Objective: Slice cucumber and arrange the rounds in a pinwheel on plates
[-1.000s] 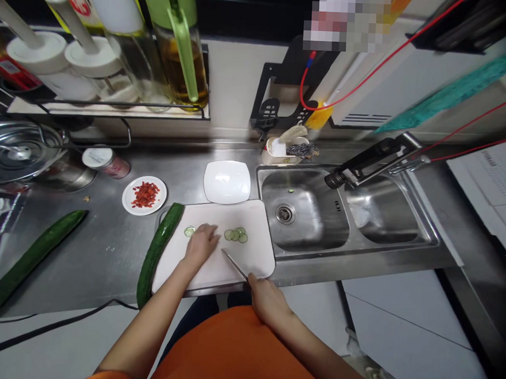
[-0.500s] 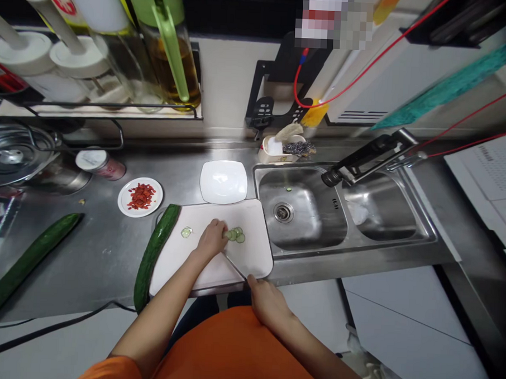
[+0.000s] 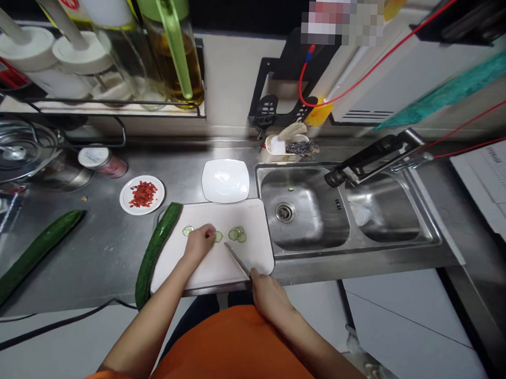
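Observation:
Over the middle of the white cutting board, my left hand pinches a pale green cucumber slice at its fingertips. My right hand is closed around the handle of a knife at the board's front edge; the blade points up and left toward the slice, apart from it. Several cucumber slices lie overlapping right of the knife tip. Just left of my left hand lies another slice. A whole cucumber rests along the board's left edge.
Behind the board sits a white square plate. A round plate with red dried pieces is farther left, near a second cucumber. A double sink adjoins on the right. A bottle rack overhangs the back left.
My left hand has moved left, away from the overlapping slices, and a single slice now shows at its fingertips. The knife stays near the front edge in my right hand.

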